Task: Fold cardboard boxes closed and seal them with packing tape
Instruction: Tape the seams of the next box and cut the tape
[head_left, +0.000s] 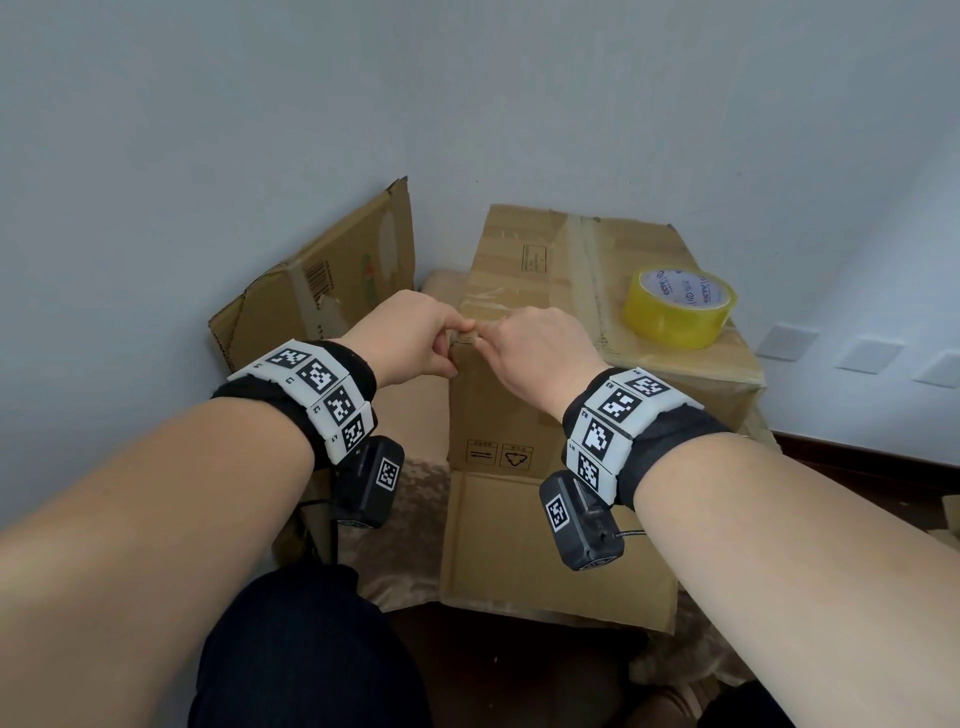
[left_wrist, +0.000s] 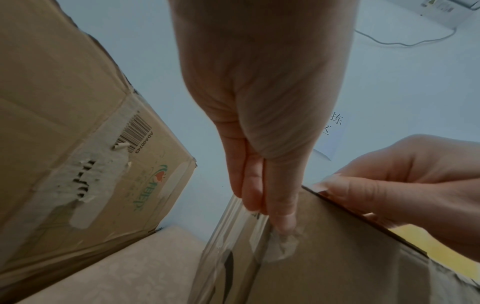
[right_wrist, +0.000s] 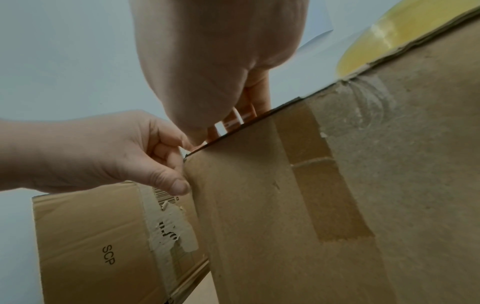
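A closed brown cardboard box (head_left: 524, 270) stands in front of me, with old tape along its top seam. A yellow roll of packing tape (head_left: 678, 306) sits on its top at the right. Both hands meet at the box's near left top corner. My left hand (head_left: 460, 348) pinches that corner, index finger on top and thumb on the side. In the left wrist view its fingertips (left_wrist: 283, 224) press a clear tape strip (left_wrist: 233, 232) against the side. My right hand (head_left: 493, 332) has its fingers curled over the top edge, pinching the tape there (right_wrist: 233, 121).
A second, worn cardboard box (head_left: 311, 296) with a raised flap leans against the wall at the left. A loose flap (head_left: 545, 545) lies flat in front of the main box on a beige patterned surface (head_left: 405, 499). My dark-trousered knee (head_left: 301, 649) is below.
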